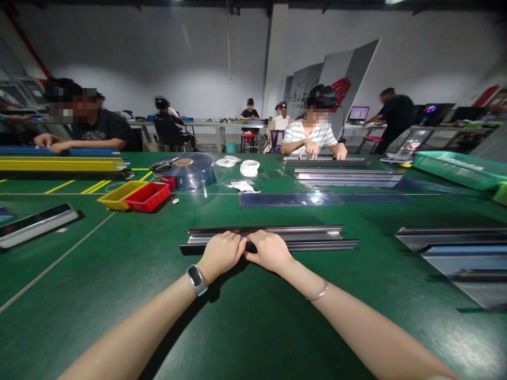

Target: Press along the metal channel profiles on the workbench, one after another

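A dark metal channel profile (317, 244) lies lengthwise from left to right on the green table in front of me. My left hand (224, 253), with a smartwatch on its wrist, grips the near edge of the profile left of its middle, fingers curled over it. Right beside it my right hand (270, 250), below a thin bracelet, is closed on the same edge. The thumbs and index fingers of both hands nearly meet. Whatever small part may be between the fingertips is hidden.
Yellow (122, 195) and red (147, 197) trays stand left, near a clear film roll (190, 171). Clear strips (293, 199) lie beyond the profile. More profiles (467, 253) are at right, a green basket (463, 168) behind. People sit across the table.
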Demonstrator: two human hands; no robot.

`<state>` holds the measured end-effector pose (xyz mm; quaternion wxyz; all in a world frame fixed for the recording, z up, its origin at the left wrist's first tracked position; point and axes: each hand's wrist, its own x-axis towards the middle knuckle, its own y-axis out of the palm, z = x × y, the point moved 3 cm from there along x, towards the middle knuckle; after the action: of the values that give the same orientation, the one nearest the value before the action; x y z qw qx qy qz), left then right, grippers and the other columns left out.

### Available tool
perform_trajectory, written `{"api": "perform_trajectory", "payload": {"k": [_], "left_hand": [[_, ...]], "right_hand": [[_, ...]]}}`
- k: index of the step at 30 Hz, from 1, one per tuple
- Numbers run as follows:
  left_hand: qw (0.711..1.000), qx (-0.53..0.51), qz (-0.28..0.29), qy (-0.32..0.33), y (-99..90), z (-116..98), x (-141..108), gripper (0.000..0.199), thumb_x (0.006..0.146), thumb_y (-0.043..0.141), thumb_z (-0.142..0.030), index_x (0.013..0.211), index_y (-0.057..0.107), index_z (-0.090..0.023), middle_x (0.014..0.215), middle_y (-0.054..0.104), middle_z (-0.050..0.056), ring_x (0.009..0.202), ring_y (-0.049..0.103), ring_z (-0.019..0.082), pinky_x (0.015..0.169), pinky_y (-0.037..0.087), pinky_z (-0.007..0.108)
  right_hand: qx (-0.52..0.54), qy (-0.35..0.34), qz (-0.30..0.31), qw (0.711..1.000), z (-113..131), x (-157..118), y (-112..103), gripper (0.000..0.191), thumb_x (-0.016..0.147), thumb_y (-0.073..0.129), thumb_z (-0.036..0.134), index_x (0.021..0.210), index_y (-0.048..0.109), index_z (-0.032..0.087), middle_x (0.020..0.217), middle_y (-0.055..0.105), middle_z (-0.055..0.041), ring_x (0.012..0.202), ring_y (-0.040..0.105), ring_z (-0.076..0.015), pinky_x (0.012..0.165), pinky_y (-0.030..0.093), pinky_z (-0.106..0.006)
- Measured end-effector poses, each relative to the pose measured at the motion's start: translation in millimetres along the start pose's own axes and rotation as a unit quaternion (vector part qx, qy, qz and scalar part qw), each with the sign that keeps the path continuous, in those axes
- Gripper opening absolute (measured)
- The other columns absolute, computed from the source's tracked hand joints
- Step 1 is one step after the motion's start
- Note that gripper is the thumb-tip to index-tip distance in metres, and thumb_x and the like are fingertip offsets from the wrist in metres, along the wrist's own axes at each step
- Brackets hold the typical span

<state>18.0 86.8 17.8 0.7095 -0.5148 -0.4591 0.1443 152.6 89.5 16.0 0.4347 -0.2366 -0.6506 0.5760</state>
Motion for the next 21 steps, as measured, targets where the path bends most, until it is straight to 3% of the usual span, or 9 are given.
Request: {"api": "perform_trajectory", "payload": {"k": [21], "left_hand": [[0.999, 0.008, -0.034, -0.008, -1.6, 0.5, -2.9, 0.030, 0.088, 0.032, -0.027, 0.070, 0.054, -0.017, 0.060, 0.054, 0.003, 0.060, 0.050, 0.014, 0.059, 0.036, 0.027]], "right_hand": [[0.001, 0.011, -0.012, 1.000, 1.3, -5.1, -6.3, 0.032, 0.080, 0.042, 0.045, 0.100, 0.050, 0.022, 0.082, 0.060, -0.0029, 0.076, 0.056, -0.0155, 0.064, 0.035, -0.024]]}}
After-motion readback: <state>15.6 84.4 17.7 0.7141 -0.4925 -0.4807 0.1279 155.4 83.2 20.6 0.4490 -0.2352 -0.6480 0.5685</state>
